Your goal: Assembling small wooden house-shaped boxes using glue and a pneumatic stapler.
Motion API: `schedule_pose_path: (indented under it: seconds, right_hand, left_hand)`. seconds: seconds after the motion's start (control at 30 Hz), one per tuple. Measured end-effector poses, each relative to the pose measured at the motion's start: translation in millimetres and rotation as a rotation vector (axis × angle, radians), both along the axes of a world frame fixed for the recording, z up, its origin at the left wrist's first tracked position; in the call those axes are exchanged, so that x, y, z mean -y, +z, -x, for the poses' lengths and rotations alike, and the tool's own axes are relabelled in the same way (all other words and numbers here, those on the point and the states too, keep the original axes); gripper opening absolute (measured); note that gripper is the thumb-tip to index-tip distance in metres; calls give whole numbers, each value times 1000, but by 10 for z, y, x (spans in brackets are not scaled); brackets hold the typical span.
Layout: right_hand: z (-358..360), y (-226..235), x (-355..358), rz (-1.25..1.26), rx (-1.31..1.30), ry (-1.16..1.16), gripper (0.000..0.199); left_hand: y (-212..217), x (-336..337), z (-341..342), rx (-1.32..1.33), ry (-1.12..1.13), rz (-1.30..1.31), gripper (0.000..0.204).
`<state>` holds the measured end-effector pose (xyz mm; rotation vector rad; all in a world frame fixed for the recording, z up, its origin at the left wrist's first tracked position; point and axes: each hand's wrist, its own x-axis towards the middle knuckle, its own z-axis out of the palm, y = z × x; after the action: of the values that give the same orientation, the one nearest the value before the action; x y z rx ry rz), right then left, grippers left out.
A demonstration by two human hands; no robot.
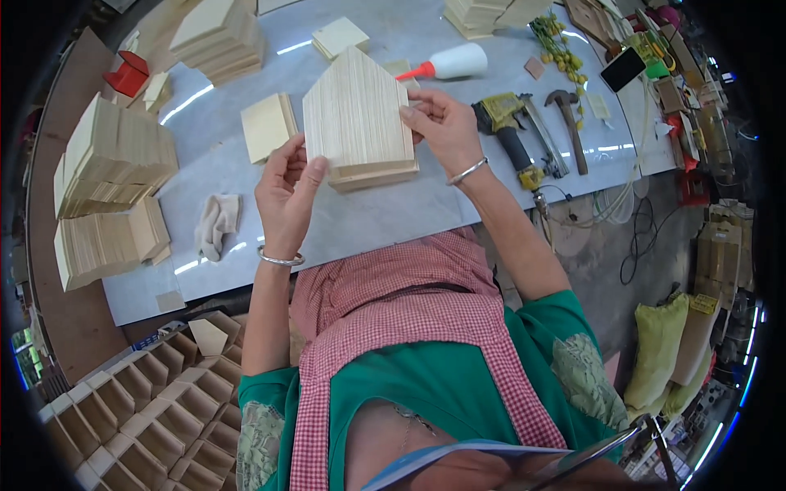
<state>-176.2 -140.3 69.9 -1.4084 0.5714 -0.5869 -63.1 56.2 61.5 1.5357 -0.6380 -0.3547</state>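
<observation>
Both hands held a house-shaped wooden panel [358, 110] near the desk's [385, 217] front edge: left hand [286, 190] grip clamped on its lower-left corner, right hand [442, 123] grip clamped on its right edge.

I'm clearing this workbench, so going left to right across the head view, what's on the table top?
Stacks of thin wooden panels → crumpled cloth → small square boards → house-shaped wooden panel, held by the left hand and right hand → yellow nail gun → hammer → black phone.
</observation>
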Motion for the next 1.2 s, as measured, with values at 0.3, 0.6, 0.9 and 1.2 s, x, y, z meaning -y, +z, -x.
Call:
schedule_pose_path:
  seconds: [0.3,0.6,0.9,1.2]
  right_hand:
    - [184,-295,-98,197,-101,-117,23]
    - [191,-337,-68,444,-255,-113,29]
    - [514,-310,-4,717,-215,-33,24]
    - [598,-285,-73,1122,-174,141,11]
  left_hand:
    - [-317,-182,146,763,68,-295,55]
    - [-403,-106,213,689,73,-258,53]
    - [-402,-108,224,593,69,-181,39]
    - [-457,-85,208,738,129,-204,27]
